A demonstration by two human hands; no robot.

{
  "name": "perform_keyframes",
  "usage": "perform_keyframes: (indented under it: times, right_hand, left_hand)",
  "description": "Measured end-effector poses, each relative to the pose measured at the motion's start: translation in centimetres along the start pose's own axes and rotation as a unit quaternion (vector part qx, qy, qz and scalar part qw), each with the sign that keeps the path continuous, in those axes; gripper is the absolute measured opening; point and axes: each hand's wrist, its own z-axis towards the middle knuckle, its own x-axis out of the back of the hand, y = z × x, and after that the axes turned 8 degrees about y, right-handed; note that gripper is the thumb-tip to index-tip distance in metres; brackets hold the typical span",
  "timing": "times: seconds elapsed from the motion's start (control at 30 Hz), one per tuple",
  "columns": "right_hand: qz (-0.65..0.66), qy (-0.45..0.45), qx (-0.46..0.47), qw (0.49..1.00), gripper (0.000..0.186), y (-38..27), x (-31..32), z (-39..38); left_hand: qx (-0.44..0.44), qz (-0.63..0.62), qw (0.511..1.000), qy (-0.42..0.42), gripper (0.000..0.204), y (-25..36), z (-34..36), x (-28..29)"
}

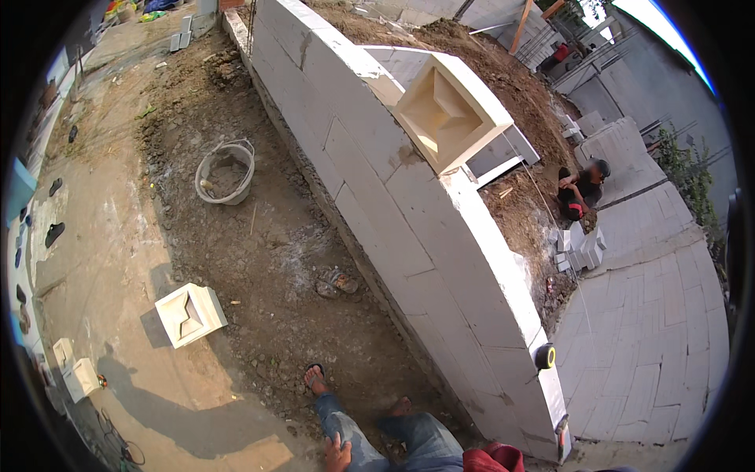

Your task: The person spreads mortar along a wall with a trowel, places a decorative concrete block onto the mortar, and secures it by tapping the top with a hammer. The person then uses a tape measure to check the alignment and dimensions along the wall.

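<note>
At the lower edge, my left hand (338, 454) rests on the thigh of my blue jeans (352, 431), its fingers lying flat and holding nothing. My right hand is out of view; only some dark red cloth (495, 458) shows at the right of my legs. A wall of pale blocks (409, 228) runs diagonally beside me. On its top sits a cream moulded block (444, 114) with a faceted recess. A round black and yellow tape measure (545, 356) is on the wall's near end, by a red-handled tool (561, 425).
A similar cream block (189, 316) sits on the ground at left. A bucket (226, 175) stands in the dirt strip. Beyond the wall, a co-worker (586, 189) crouches near stacked white blocks (582, 245), and a thin string (543, 189) stretches. Sandals (54, 234) lie far left.
</note>
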Motion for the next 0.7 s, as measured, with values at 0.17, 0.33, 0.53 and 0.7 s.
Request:
perform_keyframes:
  times: [0.17,0.33,0.53,0.7]
  right_hand:
    - [-0.001,0.419,0.212,0.883,0.054,-2.3,1.7,0.3]
    - [0.035,0.686,0.276,0.672,0.076,-7.4,11.9,-2.2]
    - [0.119,0.601,0.340,0.713,0.096,-8.3,18.7,6.1]
    - [0.139,0.625,0.359,0.680,0.100,-9.8,18.5,2.8]
  left_hand:
    - [0.010,0.038,0.989,0.142,0.040,-1.1,1.7,1.4]
    - [0.015,0.046,0.948,0.315,0.027,1.9,-0.5,5.7]
    - [-0.031,0.172,0.925,0.338,0.038,-0.5,-0.9,6.8]
    - [0.108,-0.082,0.965,0.224,0.055,2.5,-7.1,6.7]
